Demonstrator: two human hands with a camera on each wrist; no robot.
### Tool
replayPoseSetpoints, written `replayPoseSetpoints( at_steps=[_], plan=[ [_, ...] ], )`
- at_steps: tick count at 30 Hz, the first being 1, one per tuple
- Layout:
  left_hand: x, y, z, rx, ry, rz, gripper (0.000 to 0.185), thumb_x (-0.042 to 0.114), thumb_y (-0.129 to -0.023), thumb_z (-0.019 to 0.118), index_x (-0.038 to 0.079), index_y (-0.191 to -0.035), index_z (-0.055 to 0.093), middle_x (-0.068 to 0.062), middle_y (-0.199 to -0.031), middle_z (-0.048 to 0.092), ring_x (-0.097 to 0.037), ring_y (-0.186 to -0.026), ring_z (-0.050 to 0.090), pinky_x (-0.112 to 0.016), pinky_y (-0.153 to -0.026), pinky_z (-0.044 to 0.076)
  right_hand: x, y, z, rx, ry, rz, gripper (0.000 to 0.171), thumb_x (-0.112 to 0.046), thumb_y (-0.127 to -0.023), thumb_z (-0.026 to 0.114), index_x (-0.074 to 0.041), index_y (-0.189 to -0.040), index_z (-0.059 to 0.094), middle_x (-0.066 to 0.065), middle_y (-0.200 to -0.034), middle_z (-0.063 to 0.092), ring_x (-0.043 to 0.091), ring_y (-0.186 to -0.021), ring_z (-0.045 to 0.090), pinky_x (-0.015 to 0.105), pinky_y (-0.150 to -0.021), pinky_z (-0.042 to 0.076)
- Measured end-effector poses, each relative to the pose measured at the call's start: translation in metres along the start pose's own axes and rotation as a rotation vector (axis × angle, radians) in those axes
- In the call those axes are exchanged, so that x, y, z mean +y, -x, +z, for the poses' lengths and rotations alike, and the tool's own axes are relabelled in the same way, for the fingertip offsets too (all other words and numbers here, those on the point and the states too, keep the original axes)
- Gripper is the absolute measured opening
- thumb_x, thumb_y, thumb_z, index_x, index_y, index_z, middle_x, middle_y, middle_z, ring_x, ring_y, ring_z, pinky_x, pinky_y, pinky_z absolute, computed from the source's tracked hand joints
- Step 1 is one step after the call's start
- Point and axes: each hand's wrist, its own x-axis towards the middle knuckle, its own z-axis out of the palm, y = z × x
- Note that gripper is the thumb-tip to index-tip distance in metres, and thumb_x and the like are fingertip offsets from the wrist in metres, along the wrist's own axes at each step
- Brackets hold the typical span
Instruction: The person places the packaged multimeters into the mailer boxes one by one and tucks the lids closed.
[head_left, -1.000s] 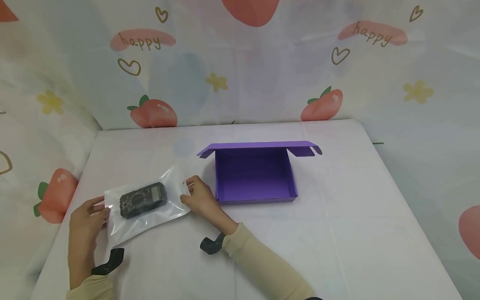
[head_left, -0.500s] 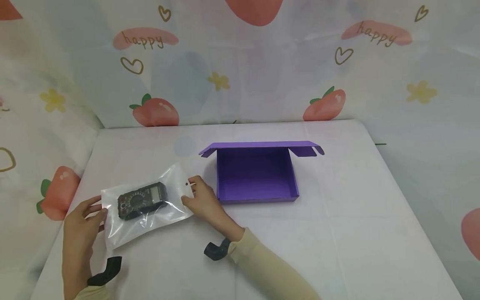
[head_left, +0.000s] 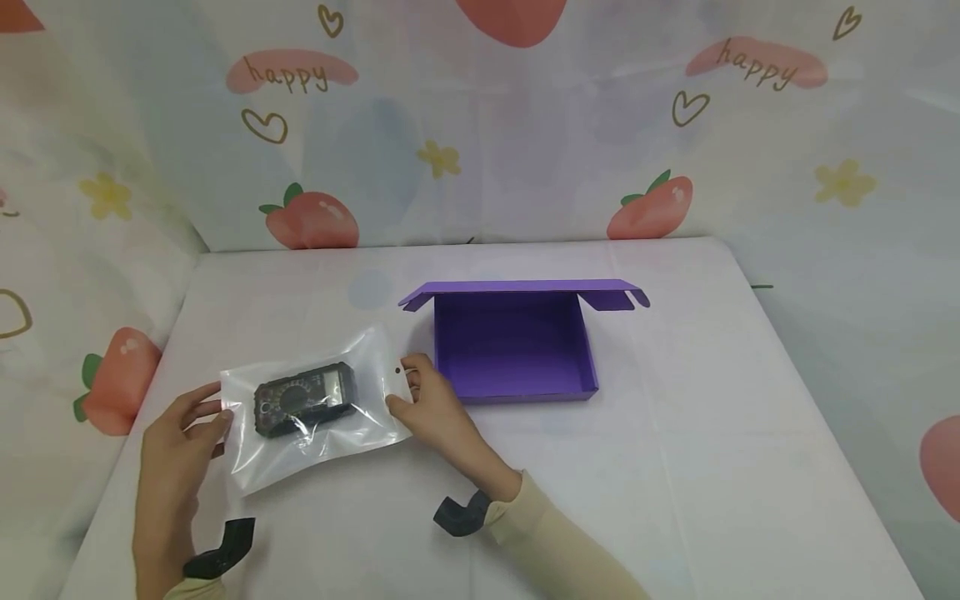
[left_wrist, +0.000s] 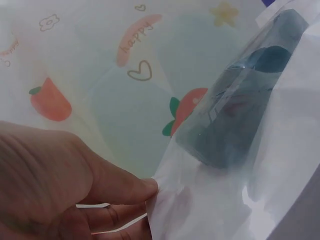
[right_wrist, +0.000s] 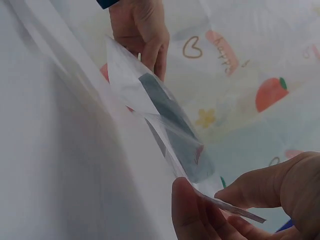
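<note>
A clear-fronted, white-edged plastic bag (head_left: pixel 375 417) with a black multimeter (head_left: pixel 303 400) inside is held between both hands. My left hand (head_left: pixel 176 450) pinches the bag's left edge; in the left wrist view the thumb (left_wrist: pixel 132 190) lies on the film with fingers behind it. My right hand (head_left: pixel 438 408) pinches the other end, beside the small hang hole. The right wrist view shows that end gripped between thumb (right_wrist: pixel 255 185) and fingers, with the bag tilted. Just beyond the right hand stands an open purple box (head_left: pixel 517 398), its interior facing me.
The box's lid (head_left: pixel 517 287) is raised at the back, with side flaps sticking out. A white cloth covers the table (head_left: pixel 675 492). Patterned fabric walls (head_left: pixel 525 125) enclose the back and sides. Black curved mounts (head_left: pixel 461 515) sit at both wrists.
Both hands and the bag shifted slightly left at first, then moved right, bringing the right hand closer to the purple box. The grip on both ends is kept.
</note>
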Motion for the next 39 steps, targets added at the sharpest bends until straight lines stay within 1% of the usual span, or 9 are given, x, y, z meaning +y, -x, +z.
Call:
replayPoseSetpoints(
  at_steps=[7,12,15,19,23,29,32,37,39],
  plan=[
    [0.009,0.009,0.009,-0.072,0.001,0.077,0.058,0.021,-0.105,0.061,0.013,-0.16,0.042,-0.02,-0.147,0.057,0.017,-0.08,0.055,-0.011,-0.068,0.054,0.006,0.012,-0.017,0.017,-0.027,0.024,0.05,-0.002,-0.093,0.067,0.007,-0.139,0.048,0.026,-0.125,0.07,0.032,-0.105,0.074,0.035,-0.082,0.062],
    [0.022,0.011,0.018,-0.16,-0.012,0.146,0.066,0.022,-0.102,0.067,0.013,-0.161,0.039,-0.022,-0.149,0.055,0.016,-0.082,0.055,-0.01,-0.071,0.054,0.008,0.019,-0.032,0.074,-0.003,0.046,0.051,-0.001,-0.092,0.068,0.007,-0.139,0.049,0.027,-0.126,0.07,0.034,-0.104,0.075,0.037,-0.081,0.063],
    [0.028,0.011,0.023,-0.203,-0.012,0.171,0.072,0.021,-0.099,0.071,0.012,-0.162,0.036,-0.022,-0.149,0.055,0.015,-0.083,0.056,-0.011,-0.071,0.054,0.009,0.022,-0.04,0.097,-0.015,0.067,0.051,0.0,-0.092,0.069,0.007,-0.138,0.05,0.027,-0.127,0.07,0.033,-0.103,0.075,0.037,-0.079,0.063],
    [0.037,0.014,0.033,-0.229,0.006,0.164,0.077,0.02,-0.097,0.074,0.012,-0.163,0.033,-0.019,-0.149,0.055,-0.004,-0.098,0.065,-0.013,-0.072,0.054,0.011,0.027,-0.048,0.13,-0.039,0.102,0.05,-0.001,-0.092,0.07,0.004,-0.138,0.051,0.024,-0.127,0.071,0.03,-0.101,0.075,0.034,-0.077,0.061],
    [0.045,0.017,0.043,-0.25,0.049,0.168,0.079,0.017,-0.097,0.074,0.013,-0.163,0.03,-0.017,-0.149,0.054,-0.024,-0.113,0.067,-0.016,-0.074,0.055,0.016,0.03,-0.056,0.16,-0.061,0.109,0.049,0.001,-0.091,0.068,0.004,-0.137,0.051,0.025,-0.124,0.071,0.029,-0.097,0.075,0.033,-0.074,0.061],
    [0.055,0.02,0.058,-0.302,0.125,0.175,0.082,0.016,-0.097,0.073,0.017,-0.164,0.026,-0.017,-0.15,0.051,-0.036,-0.123,0.066,-0.02,-0.08,0.057,0.021,0.036,-0.07,0.197,-0.075,0.122,0.049,0.0,-0.093,0.068,0.004,-0.138,0.05,0.026,-0.122,0.072,0.029,-0.097,0.076,0.033,-0.073,0.061],
    [0.059,0.021,0.066,-0.333,0.146,0.175,0.084,0.015,-0.097,0.073,0.02,-0.164,0.023,-0.018,-0.151,0.05,-0.038,-0.126,0.064,-0.022,-0.083,0.057,0.023,0.039,-0.077,0.208,-0.077,0.11,0.048,0.0,-0.093,0.067,0.006,-0.137,0.049,0.027,-0.121,0.071,0.026,-0.095,0.075,0.032,-0.073,0.061],
    [0.065,0.024,0.077,-0.371,0.178,0.184,0.084,0.011,-0.097,0.073,0.019,-0.164,0.022,-0.022,-0.15,0.056,-0.039,-0.126,0.066,-0.021,-0.083,0.059,0.027,0.044,-0.087,0.225,-0.071,0.088,0.047,0.001,-0.092,0.065,0.009,-0.136,0.048,0.03,-0.12,0.071,0.019,-0.09,0.074,0.027,-0.072,0.06],
    [0.067,0.025,0.081,-0.38,0.193,0.185,0.084,0.01,-0.097,0.073,0.018,-0.163,0.022,-0.023,-0.15,0.057,-0.04,-0.126,0.066,-0.021,-0.084,0.059,0.028,0.045,-0.09,0.232,-0.08,0.105,0.047,0.001,-0.092,0.065,0.007,-0.136,0.049,0.029,-0.121,0.071,0.018,-0.092,0.073,0.026,-0.073,0.059]
  ],
)
